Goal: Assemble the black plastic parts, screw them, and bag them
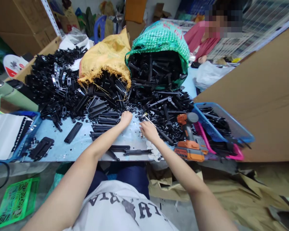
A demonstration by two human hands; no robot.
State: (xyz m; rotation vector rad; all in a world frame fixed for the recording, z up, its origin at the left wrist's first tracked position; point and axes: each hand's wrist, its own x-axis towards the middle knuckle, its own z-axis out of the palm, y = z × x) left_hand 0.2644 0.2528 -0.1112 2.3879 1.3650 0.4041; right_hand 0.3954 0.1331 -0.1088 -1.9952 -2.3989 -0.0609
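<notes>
Your left hand [125, 118] curls closed on small metal parts [135, 115]; right hand [148, 130] fingers loosely bent beside them, grip unclear.

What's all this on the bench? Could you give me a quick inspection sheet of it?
Surface: pale blue table, mostly covered.
Job's things: black parts pile; small silvery bits by the hands.
Clutter: yellow sack, green sack, orange drill, blue basket, green bottle.
Hands: left hand on the parts; right hand beside it; grip unclear.
Cables: black cable at left edge.
Surroundings: cardboard boxes, a person in pink behind.
</notes>
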